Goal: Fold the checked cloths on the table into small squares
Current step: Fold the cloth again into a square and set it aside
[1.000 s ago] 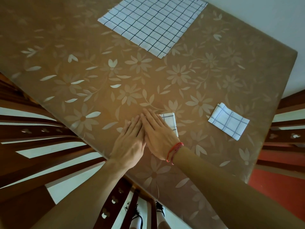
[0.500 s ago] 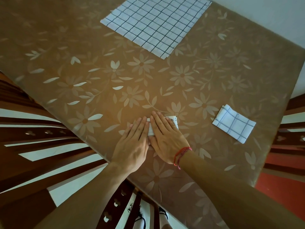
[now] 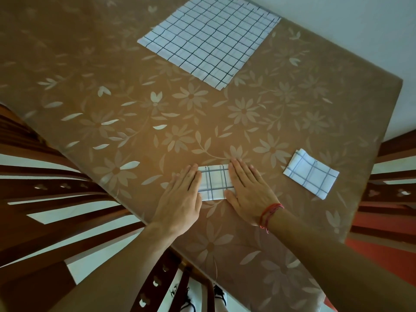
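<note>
A small folded checked cloth (image 3: 215, 183) lies flat near the table's front edge, white with dark grid lines. My left hand (image 3: 180, 199) rests palm-down on its left end, fingers together and flat. My right hand (image 3: 248, 191), with a red thread on the wrist, presses flat on its right end. Only the middle strip of the cloth shows between the hands. A second folded checked cloth (image 3: 310, 173) lies to the right, apart from my hands. A stack of large unfolded checked cloths (image 3: 209, 39) lies spread flat at the far side.
The table (image 3: 112, 91) wears a brown cover with pale flowers. Dark wooden chairs stand at the left (image 3: 45, 199), the front (image 3: 162, 280) and the right (image 3: 391, 192). A pale wall (image 3: 371, 30) runs behind the table's far right corner.
My two hands were side by side on top of the small cloth. They have slid apart to its left and right ends, baring its middle.
</note>
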Action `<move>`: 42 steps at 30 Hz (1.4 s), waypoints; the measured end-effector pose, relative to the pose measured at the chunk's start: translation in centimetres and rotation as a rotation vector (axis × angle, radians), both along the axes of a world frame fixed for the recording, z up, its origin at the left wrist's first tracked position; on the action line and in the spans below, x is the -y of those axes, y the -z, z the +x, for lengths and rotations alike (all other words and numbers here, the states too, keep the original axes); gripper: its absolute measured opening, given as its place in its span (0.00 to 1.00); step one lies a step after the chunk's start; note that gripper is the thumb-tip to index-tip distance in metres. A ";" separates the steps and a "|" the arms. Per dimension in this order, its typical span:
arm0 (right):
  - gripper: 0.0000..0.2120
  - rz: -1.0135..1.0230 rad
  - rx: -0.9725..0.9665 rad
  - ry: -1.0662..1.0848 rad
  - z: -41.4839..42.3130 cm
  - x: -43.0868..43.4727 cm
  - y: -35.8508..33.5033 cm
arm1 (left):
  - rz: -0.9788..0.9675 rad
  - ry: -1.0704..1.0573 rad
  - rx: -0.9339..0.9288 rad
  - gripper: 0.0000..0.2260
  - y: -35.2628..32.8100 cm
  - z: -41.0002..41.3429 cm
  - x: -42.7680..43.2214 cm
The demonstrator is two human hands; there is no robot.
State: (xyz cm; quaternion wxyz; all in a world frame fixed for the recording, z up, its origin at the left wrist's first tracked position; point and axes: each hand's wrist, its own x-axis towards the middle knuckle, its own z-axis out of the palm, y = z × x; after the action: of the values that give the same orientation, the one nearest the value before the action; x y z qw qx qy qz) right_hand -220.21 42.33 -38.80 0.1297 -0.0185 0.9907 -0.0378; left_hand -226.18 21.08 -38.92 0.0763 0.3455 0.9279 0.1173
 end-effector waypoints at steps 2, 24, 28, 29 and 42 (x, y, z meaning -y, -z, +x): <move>0.33 -0.006 0.008 0.006 -0.2 0.3 -0.2 | 0.066 -0.020 0.019 0.21 -0.8 -0.4 -0.5; 0.25 -0.187 -0.079 0.034 -4.1 3.2 -7.9 | 0.742 -0.480 0.659 0.22 -6.2 -2.3 -2.4; 0.09 -0.391 -0.057 0.120 -4.5 4.6 -10.5 | 0.880 -0.505 0.733 0.21 -8.5 -2.1 -1.8; 0.07 -0.391 -0.044 0.114 -4.6 4.8 -10.9 | 0.900 -0.508 0.746 0.21 -9.0 -2.1 -1.5; 0.09 -1.342 0.050 0.848 -3.8 6.2 -13.8 | 1.109 -0.800 1.209 0.15 -8.8 -1.3 3.6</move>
State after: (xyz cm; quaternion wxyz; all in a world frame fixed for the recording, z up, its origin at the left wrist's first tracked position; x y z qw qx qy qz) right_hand -224.03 36.15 -24.96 0.0874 0.2872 0.6756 -0.6734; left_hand -227.46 17.44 -30.08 0.3261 -0.1351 0.5912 0.7252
